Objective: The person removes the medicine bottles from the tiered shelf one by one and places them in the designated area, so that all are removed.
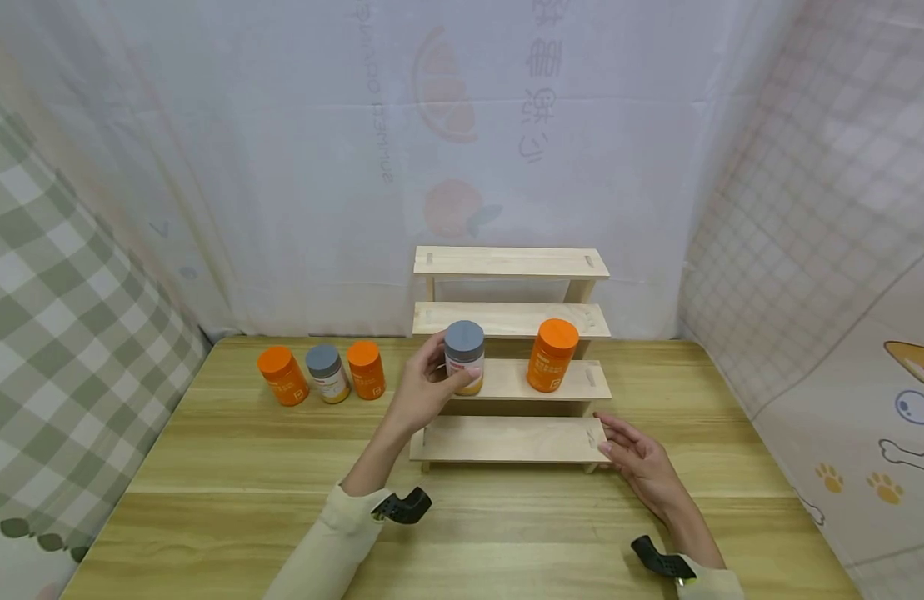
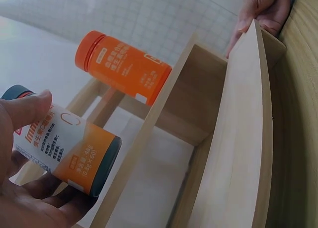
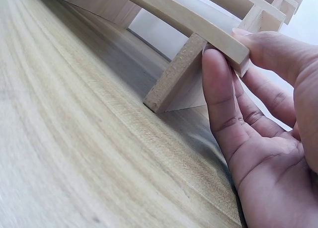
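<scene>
My left hand (image 1: 419, 393) grips a supplement bottle (image 1: 464, 343) with a grey cap, thumb on one side and fingers on the other. The bottle is upright at the left part of the second step from the bottom of a wooden stepped rack (image 1: 510, 439); I cannot tell whether its base touches the board. On that same step, to the right, stands an orange bottle (image 1: 553, 360). At the rack's lower right end, my right hand (image 1: 645, 468) pinches the lowest board's end (image 3: 233, 49) between thumb and fingers.
On the wooden table (image 1: 207, 467) left of the rack stand an orange bottle (image 1: 285, 379), a grey-capped bottle (image 1: 330, 375) and another orange bottle (image 1: 367, 372). A white curtain (image 1: 319, 167) hangs behind; a checked cloth (image 1: 64, 317) borders the left side.
</scene>
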{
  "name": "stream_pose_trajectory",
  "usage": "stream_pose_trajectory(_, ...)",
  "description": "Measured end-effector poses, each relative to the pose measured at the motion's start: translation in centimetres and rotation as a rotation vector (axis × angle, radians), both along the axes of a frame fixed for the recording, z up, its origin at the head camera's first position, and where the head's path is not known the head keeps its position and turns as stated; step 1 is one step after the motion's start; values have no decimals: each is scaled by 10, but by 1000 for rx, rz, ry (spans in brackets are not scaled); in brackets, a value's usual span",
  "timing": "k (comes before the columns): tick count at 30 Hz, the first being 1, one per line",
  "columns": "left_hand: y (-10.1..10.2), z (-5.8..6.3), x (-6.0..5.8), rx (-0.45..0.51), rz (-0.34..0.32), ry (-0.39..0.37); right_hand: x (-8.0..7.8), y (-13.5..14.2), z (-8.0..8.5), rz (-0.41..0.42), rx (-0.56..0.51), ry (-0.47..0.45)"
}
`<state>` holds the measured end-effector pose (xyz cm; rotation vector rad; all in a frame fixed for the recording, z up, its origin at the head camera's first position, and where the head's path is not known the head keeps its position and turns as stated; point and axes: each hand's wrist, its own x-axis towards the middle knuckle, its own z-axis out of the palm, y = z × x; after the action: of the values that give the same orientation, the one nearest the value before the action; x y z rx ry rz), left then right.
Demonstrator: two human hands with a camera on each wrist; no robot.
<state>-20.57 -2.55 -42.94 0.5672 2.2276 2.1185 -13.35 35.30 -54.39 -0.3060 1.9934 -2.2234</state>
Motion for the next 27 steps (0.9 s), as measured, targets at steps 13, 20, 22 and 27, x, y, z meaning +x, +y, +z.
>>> stream_pose_trajectory(13, -25, -1, 13, 27, 39, 6, 0, 0, 0, 1, -2, 0)
stream_pose_trajectory(20, -38, -2, 20, 19, 71, 36, 0, 0, 0, -3, 7, 0)
stream_pose_trajectory(22, -42, -2, 22, 25, 75, 38, 0, -1, 0, -2, 5, -1)
stream_pose_trajectory(27, -51, -3, 27, 27, 103, 36, 0, 0, 0, 5, -8, -4)
